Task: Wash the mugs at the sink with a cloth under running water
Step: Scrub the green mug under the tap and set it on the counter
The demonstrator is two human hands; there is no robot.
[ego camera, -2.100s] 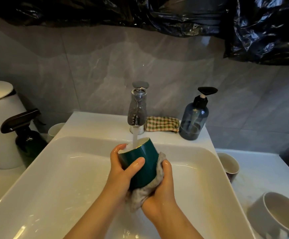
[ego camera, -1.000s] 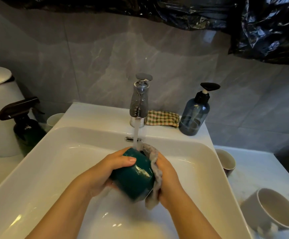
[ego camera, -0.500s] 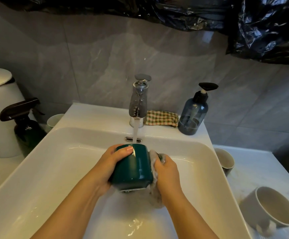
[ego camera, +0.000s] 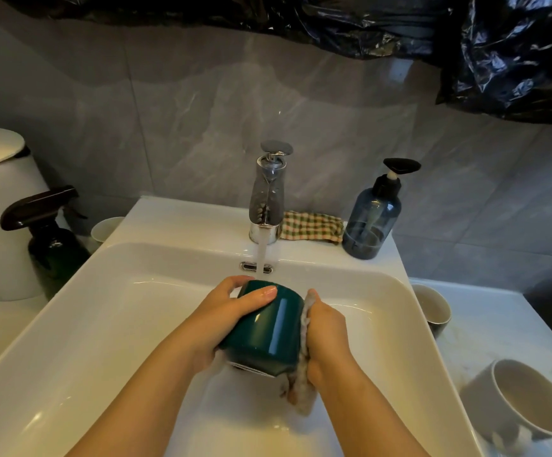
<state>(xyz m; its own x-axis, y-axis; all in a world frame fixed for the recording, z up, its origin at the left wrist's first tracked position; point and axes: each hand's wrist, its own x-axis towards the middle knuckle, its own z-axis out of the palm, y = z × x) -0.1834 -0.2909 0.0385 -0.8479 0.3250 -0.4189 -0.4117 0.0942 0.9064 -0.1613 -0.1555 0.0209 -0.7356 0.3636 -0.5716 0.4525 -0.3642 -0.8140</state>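
1. At centre frame the left hand [ego camera: 222, 321] wraps the green mug [ego camera: 264, 334], thumb across its top, holding it on its side over the sink [ego camera: 70, 324], likely so that water runs off it.
2. The right hand [ego camera: 329, 338] grips the cloth [ego camera: 302, 387] and presses it flat to the mug's right wall. The loose end hangs below. This looks like scrubbing the outside.
3. At lower right a grey mug [ego camera: 528, 400] lies tipped on the desk [ego camera: 498, 318]. A second mug [ego camera: 433, 308] stands upright just beside the sink's right rim. Both sit within easy reach. Whether they are washed cannot be told.
4. The water [ego camera: 261, 255] falls from the tap [ego camera: 268, 192] onto the mug's far end, so it rinses as the cloth rubs.
5. Behind the tap lie a checked rag [ego camera: 311, 225] and a soap bottle [ego camera: 372, 219]. A spray bottle [ego camera: 50, 245] and a cup [ego camera: 105, 227] stand at left.
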